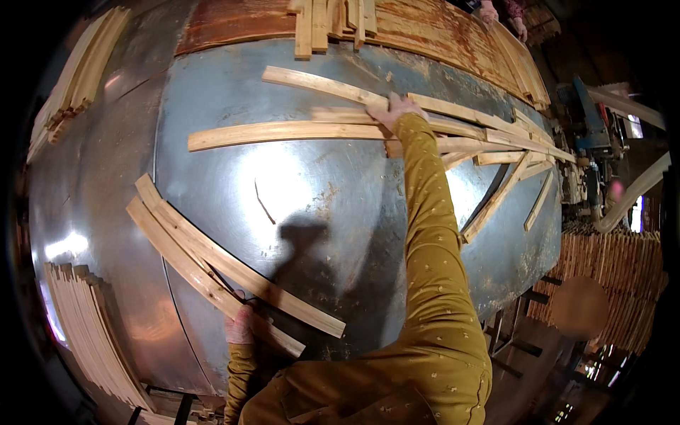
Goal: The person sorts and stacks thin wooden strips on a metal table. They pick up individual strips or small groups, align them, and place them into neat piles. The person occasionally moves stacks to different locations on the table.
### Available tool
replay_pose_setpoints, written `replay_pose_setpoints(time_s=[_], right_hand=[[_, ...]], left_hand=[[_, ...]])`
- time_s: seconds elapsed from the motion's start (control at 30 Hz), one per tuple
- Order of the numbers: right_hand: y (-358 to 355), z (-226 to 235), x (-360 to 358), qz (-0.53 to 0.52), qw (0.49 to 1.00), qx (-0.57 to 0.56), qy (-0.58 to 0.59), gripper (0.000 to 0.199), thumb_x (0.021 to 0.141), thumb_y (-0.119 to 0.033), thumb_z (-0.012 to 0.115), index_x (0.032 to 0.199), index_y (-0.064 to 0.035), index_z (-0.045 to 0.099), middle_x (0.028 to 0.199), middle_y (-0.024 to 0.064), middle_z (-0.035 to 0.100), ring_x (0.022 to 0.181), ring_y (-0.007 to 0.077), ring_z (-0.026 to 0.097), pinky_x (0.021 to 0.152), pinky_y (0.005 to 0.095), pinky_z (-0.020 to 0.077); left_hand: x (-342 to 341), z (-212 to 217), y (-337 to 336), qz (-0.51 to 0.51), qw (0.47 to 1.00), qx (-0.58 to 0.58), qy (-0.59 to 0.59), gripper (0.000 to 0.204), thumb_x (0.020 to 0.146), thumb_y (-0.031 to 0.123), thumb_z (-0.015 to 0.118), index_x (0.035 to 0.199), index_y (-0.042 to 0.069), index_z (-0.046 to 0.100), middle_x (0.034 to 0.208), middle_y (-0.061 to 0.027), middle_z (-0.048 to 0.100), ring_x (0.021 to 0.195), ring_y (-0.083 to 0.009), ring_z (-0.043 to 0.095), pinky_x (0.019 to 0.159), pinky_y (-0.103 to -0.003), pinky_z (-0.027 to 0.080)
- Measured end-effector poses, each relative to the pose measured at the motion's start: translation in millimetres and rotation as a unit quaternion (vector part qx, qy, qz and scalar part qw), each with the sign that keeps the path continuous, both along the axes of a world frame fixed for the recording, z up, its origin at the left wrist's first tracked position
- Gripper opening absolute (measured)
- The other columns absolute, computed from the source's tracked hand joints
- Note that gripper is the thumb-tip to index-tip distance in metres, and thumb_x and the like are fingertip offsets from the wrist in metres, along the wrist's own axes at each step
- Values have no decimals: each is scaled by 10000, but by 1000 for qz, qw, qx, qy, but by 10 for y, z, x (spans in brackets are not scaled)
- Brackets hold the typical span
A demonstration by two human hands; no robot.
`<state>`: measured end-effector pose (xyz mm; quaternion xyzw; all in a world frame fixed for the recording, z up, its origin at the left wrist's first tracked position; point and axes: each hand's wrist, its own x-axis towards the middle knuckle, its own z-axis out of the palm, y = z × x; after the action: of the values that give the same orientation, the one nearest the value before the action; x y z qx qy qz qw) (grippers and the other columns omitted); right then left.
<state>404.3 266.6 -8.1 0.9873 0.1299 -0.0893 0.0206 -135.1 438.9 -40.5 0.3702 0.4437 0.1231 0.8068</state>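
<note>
My right arm reaches far across the metal table to a fan of pale wooden strips. My right hand (397, 113) is closed over a short wooden strip (338, 115), whose left end looks smeared by motion. Just nearer than it lies a long wooden strip (283, 133), and another strip (319, 82) slants away beyond. Low at the left, my left hand (241, 326) grips a wooden strip (185, 268) near its lower part; its fingertips are partly hidden. Alongside lies a second wooden strip (248, 273), nearly parallel to it.
Several more strips (496, 195) splay toward a machine (591, 134) at the right. Stacked strips stand at the lower left (85, 333) and upper left (81, 67). A reddish-brown board (234, 25) borders the far side, with short pieces (312, 28) on it. Another person's hands (489, 14) show at the top right.
</note>
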Motion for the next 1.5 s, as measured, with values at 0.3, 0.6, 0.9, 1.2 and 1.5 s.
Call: replay_pose_setpoints(time_s=[0.3,0.6,0.9,1.2,1.5], right_hand=[[160,102,-1310,141,949,-76,271,889,823,-594,662,1452,-98,276,1319,215,554,1218,356,554,1018,458,449],[-540,80,-2892,157,986,27,53,733,900,-468,607,1489,-169,293,1379,142,501,1300,341,467,1093,482,373],[-1702,403,-3881,86,979,-108,153,641,799,-209,706,1391,-169,463,1221,155,574,1147,346,553,1002,429,458],[-366,1069,-2226,-57,987,147,-33,644,921,-597,503,1185,-15,583,1053,273,640,1001,414,643,839,503,518],[-350,103,-3109,206,976,-58,38,901,901,-605,535,1523,-40,209,1372,264,482,1216,403,533,979,524,457]], left_hand=[[-49,-444,111,-70,982,165,63,434,889,220,677,1254,4,583,1146,-87,642,1039,-201,597,902,-334,484],[12,-234,458,-55,987,118,94,344,862,169,732,1131,26,572,936,-129,677,748,-242,666,707,-348,567],[-394,-7,572,-39,999,-11,-3,363,832,83,722,1121,66,503,811,-97,611,641,-249,620,562,-387,552],[-251,-270,403,39,994,76,68,384,793,98,717,1133,12,559,820,-126,661,628,-260,646,576,-384,549],[-293,124,3,49,931,209,294,436,794,210,778,1144,30,591,941,-103,678,815,-225,633,749,-380,509]])
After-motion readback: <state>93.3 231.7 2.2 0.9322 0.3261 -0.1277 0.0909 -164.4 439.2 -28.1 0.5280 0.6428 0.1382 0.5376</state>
